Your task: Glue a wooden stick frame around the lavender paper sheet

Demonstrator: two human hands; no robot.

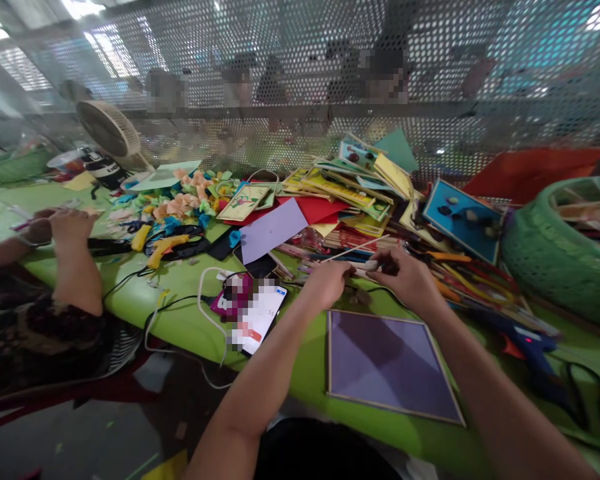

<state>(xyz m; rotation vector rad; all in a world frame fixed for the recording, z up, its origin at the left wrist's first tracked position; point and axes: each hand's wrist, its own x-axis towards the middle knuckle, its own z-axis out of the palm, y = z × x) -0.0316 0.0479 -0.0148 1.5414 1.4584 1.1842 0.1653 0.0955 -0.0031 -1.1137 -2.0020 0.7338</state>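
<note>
My left hand (329, 280) is closed in a pinch on a thin wooden stick (356, 249) that slants up to the right. My right hand (405, 275) is curled beside it, fingers closed on a small pale piece (372, 265) that I cannot make out. Both hands hover over the green table (190, 313), just beyond a purple board with a wooden frame (387, 363) lying flat in front of me. A pile of loose sticks and pencils (455, 273) lies right of my hands.
A heap of coloured craft cards (350, 187) and paper scraps (180, 200) fills the table's middle. Two phones (255, 313) with cables lie at left, a blue glue gun (530, 347) at right, a green tyre (555, 253) far right. Another person's arms (73, 260) rest at the left. A fan (110, 133) stands behind.
</note>
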